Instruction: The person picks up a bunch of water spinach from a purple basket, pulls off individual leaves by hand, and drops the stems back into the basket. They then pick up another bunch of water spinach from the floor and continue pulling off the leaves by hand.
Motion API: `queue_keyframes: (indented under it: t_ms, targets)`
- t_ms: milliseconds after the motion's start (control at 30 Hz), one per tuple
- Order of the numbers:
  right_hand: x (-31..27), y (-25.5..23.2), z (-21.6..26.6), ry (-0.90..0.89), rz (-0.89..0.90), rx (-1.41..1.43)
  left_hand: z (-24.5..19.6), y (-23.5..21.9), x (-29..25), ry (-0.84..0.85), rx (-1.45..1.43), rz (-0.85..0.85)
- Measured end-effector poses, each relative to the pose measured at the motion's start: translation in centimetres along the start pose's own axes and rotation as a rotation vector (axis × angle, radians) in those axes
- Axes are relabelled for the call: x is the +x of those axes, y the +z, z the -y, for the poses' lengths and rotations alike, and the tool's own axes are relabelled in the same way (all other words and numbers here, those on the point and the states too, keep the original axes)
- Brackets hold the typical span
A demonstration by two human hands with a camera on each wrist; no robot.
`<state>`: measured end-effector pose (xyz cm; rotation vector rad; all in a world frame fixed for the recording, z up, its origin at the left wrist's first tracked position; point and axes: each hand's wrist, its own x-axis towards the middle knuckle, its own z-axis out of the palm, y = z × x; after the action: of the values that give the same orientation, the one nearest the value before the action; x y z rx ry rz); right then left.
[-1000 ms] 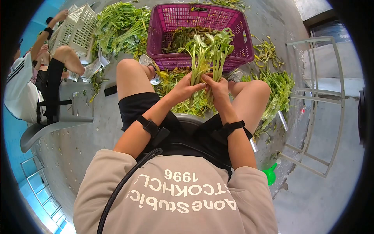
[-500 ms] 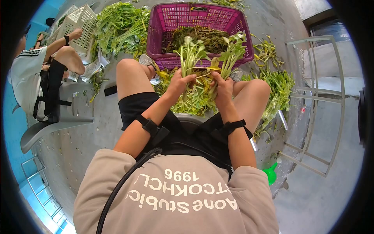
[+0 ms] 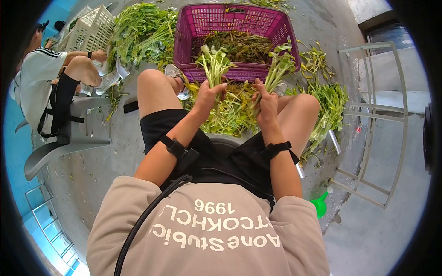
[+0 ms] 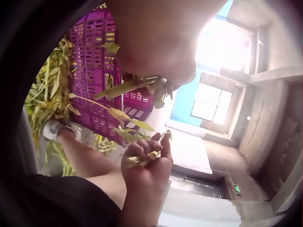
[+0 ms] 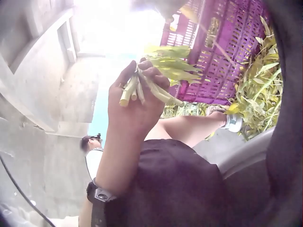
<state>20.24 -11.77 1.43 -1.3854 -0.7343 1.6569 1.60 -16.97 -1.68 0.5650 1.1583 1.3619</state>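
Observation:
My left hand [image 3: 210, 97] grips a small bunch of leafy green stalks [image 3: 214, 64], leaves pointing away from me. The pale cut ends of that bunch stick out of the left fist in the right wrist view. A second bunch [image 3: 280, 69] is held in my right hand [image 3: 267, 105], its thumb lying along the stems. Both hands are apart, above a heap of green and yellowing leaves [image 3: 225, 117] between the knees. From the left wrist view, a yellowing leaf [image 4: 118, 113] on a thin stem shows beside the right hand's bunch.
Beyond the hands stands a purple crate [image 3: 184, 50] with wilted greens inside. More greens lie on the floor, a pile [image 3: 142, 32] at left and another [image 3: 329, 106] at right. A metal frame [image 3: 400, 106] stands right; another person [image 3: 41, 87] sits left near a cream crate [image 3: 87, 39].
My hands were together at the stalks; they have drawn apart, each with its own bunch. The left bunch has shifted left and the right one right. The other person's arm has come down.

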Motion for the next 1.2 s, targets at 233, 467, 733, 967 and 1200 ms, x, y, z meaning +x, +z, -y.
queue_keyframes:
  t_ms: [233,467,733,967,1200]
  targets:
    - [-0.9,1.1,-0.5,0.005,0.154,-0.139,0.9,1.6,-1.1,0.231,0.425,0.076]
    - [0.2,0.6,-1.7,0.121,0.154,0.077,0.4,2.2,-2.0,0.190,0.662,0.156]
    - [0.7,0.2,-2.2,0.159,0.156,0.144,0.4,2.2,-2.2,0.232,0.830,0.179]
    - [0.2,0.4,-1.3,0.076,0.151,0.286,1.0,1.9,-1.8,0.210,0.683,0.230]
    - [0.3,-0.5,0.0,0.038,0.107,0.324,2.4,1.3,-0.7,0.125,0.522,0.165]
